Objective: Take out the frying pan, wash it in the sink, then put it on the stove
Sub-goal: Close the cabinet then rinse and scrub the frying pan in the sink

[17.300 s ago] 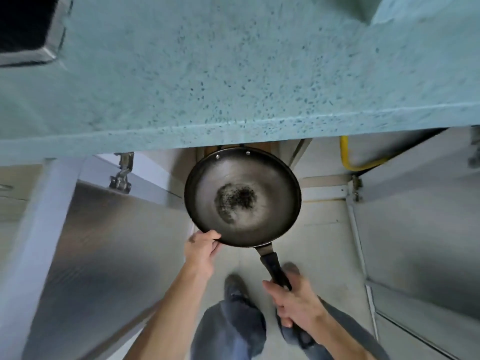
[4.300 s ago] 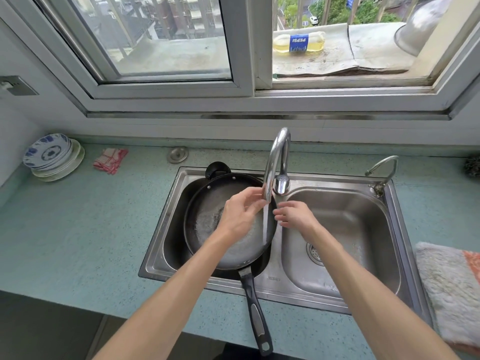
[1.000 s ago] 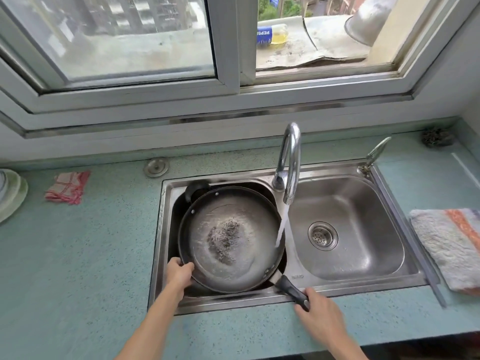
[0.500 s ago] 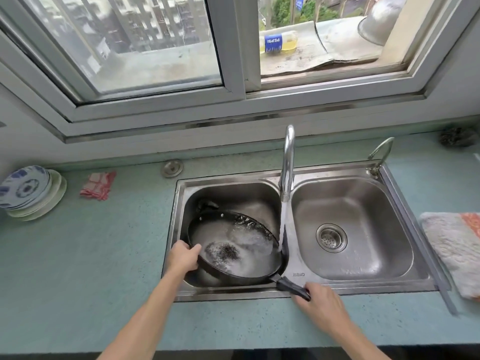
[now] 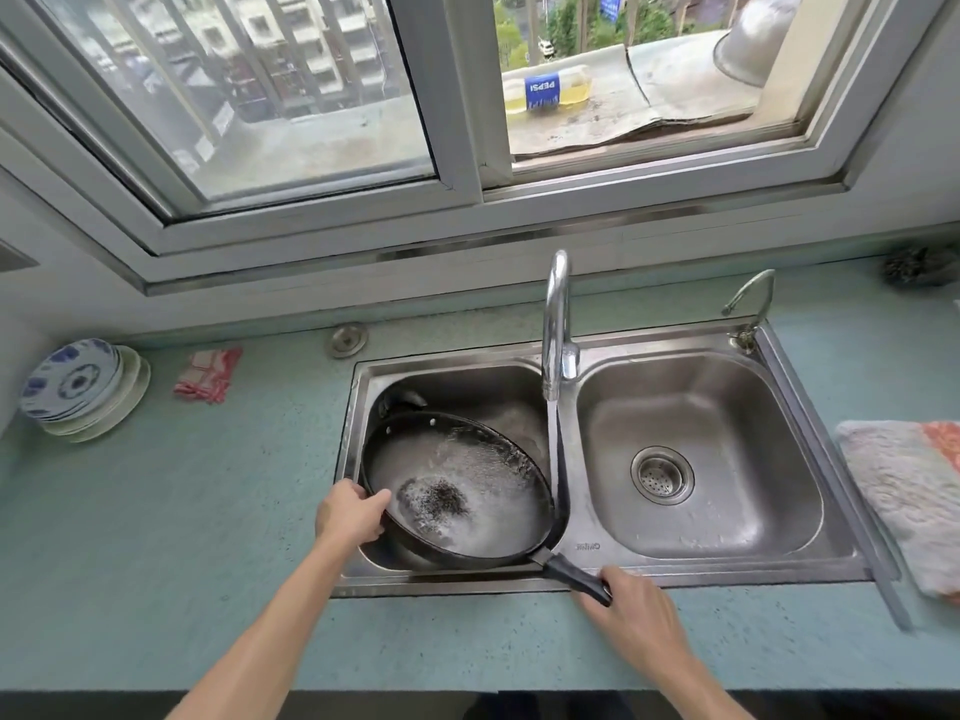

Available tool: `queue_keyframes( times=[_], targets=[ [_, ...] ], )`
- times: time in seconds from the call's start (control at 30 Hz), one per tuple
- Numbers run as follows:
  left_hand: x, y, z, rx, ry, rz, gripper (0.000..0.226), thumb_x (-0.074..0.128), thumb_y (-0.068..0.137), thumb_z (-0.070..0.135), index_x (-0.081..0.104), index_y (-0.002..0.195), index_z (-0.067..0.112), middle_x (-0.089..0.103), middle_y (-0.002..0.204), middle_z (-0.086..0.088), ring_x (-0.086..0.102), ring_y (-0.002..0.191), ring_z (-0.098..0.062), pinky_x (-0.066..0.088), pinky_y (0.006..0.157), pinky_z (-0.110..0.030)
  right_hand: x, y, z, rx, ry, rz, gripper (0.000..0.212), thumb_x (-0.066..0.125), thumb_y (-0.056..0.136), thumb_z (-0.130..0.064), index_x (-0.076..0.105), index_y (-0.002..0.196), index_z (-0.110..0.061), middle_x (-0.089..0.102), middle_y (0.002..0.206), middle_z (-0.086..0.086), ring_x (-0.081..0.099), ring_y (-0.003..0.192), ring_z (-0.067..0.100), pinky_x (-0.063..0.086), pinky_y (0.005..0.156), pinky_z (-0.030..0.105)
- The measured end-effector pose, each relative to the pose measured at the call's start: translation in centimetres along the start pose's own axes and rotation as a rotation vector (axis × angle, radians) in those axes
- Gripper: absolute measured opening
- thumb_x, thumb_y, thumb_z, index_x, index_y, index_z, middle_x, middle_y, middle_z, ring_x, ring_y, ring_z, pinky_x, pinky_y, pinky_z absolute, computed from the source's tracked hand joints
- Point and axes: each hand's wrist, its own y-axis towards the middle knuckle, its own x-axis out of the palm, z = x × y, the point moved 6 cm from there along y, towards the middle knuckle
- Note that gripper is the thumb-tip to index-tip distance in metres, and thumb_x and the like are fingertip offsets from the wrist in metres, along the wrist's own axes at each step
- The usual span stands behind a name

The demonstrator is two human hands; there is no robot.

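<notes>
- A bottle [image 5: 546,90] lay on its side on the ledge outside the window; its blue label read "PEPSI", and it held yellowish liquid.
- Small lettering was stamped on the front rim of the sink [image 5: 587,547] between the two basins; it could not be read.
- The frying pan [image 5: 462,485] sat tilted in the left basin, far edge low, near edge raised. Its handle [image 5: 576,578] passed over the front rim of the sink toward the desk [image 5: 156,537].
- The pan contained foamy water and a dark burnt patch near its centre.
- The tap [image 5: 555,324] stood between the basins. A stream of water [image 5: 552,449] ran from its spout down to the right edge of the pan.
- The right basin [image 5: 727,433] held only a round metal strainer [image 5: 662,475] at its drain.
- The left hand [image 5: 350,514] had its grip clenched on the near left rim of the pan, thumb over the edge.
- The right hand [image 5: 636,610] had its grip clenched around the end of the handle.
- A stack of plates [image 5: 78,387], the top ones patterned in blue, leaned at the far left of the desk.
- A red-and-white cloth [image 5: 208,374] lay near the plates; a pale fluffy towel [image 5: 904,491] lay at the right edge.
</notes>
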Motion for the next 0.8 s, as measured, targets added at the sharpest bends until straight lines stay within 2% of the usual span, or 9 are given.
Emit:
queue_keyframes(
  times=[0.17, 0.3, 0.37, 0.53, 0.6, 0.73, 0.8],
  targets=[
    [-1.3, -1.5, 1.6, 0.045, 0.003, 0.041, 0.028, 0.063, 0.066, 0.038, 0.055, 0.084, 0.018, 0.072, 0.057, -0.002, 0.074, 0.063, -0.022, 0.060, 0.078, -0.042, 0.1, -0.5, 0.4, -0.016, 0.054, 0.062, 0.031, 0.055, 0.083, -0.056, 0.061, 0.087, -0.026, 0.071, 0.080, 0.001, 0.067, 0.084, 0.027, 0.046, 0.066, 0.037],
    [-2.3, -2.8, 4.1, 0.113, 0.007, 0.068, 0.031, 0.065, 0.063, 0.040, 0.055, 0.084, 0.019, 0.073, 0.063, -0.001, 0.074, 0.057, -0.017, 0.061, 0.077, -0.042, -0.1, -0.8, 0.4, 0.011, 0.142, 0.063, 0.028, 0.058, 0.081, -0.058, 0.052, 0.075, -0.032, 0.062, 0.068, -0.003, 0.064, 0.075, 0.025, 0.047, 0.065, 0.036],
    [-2.8, -3.5, 5.1, 0.143, 0.025, 0.090, 0.029, 0.066, 0.066, 0.040, 0.054, 0.084, 0.021, 0.073, 0.066, -0.001, 0.073, 0.059, -0.016, 0.060, 0.078, -0.041, -0.3, -0.9, 0.6, 0.034, 0.175, 0.054, 0.031, 0.058, 0.079, -0.060, 0.046, 0.068, -0.034, 0.058, 0.065, -0.005, 0.057, 0.069, 0.024, 0.048, 0.066, 0.036],
    [-3.6, -4.4, 5.9, 0.161, 0.060, 0.139, 0.025, 0.068, 0.073, 0.036, 0.055, 0.087, 0.019, 0.074, 0.067, -0.001, 0.073, 0.058, -0.014, 0.057, 0.082, -0.039, -1.6, -1.1, 0.6, 0.067, 0.174, 0.063, 0.038, 0.059, 0.075, -0.061, 0.046, 0.065, -0.027, 0.056, 0.062, -0.003, 0.050, 0.066, 0.023, 0.045, 0.064, 0.035],
    [-3.9, -4.4, 5.7, 0.144, 0.027, 0.162, 0.027, 0.070, 0.073, 0.033, 0.059, 0.091, 0.016, 0.073, 0.071, -0.001, 0.073, 0.058, -0.016, 0.057, 0.082, -0.040, -2.3, -0.6, 0.5, 0.110, 0.200, -0.014, 0.034, 0.063, 0.071, -0.055, 0.047, 0.063, -0.026, 0.055, 0.060, -0.005, 0.054, 0.065, 0.020, 0.043, 0.060, 0.032],
    [-3.8, -4.0, 4.6, 0.132, -0.098, 0.152, 0.035, 0.071, 0.061, 0.033, 0.063, 0.091, 0.017, 0.070, 0.073, 0.004, 0.074, 0.065, -0.020, 0.061, 0.078, -0.044, -2.1, 0.0, -1.5, 0.097, 0.398, -0.484, 0.020, 0.069, 0.073, -0.025, 0.051, 0.072, -0.015, 0.064, 0.057, 0.001, 0.056, 0.045, 0.015, 0.042, 0.044, 0.022],
    [-3.4, -3.6, 4.2, 0.154, -0.147, 0.133, 0.034, 0.070, 0.058, 0.032, 0.063, 0.088, 0.018, 0.070, 0.075, 0.004, 0.073, 0.063, -0.018, 0.061, 0.075, -0.045, -2.2, 0.2, -2.1, 0.063, 0.394, -0.525, 0.025, 0.070, 0.073, -0.026, 0.047, 0.069, -0.017, 0.058, 0.053, 0.005, 0.049, 0.038, 0.017, 0.039, 0.041, 0.022]
  ],
)
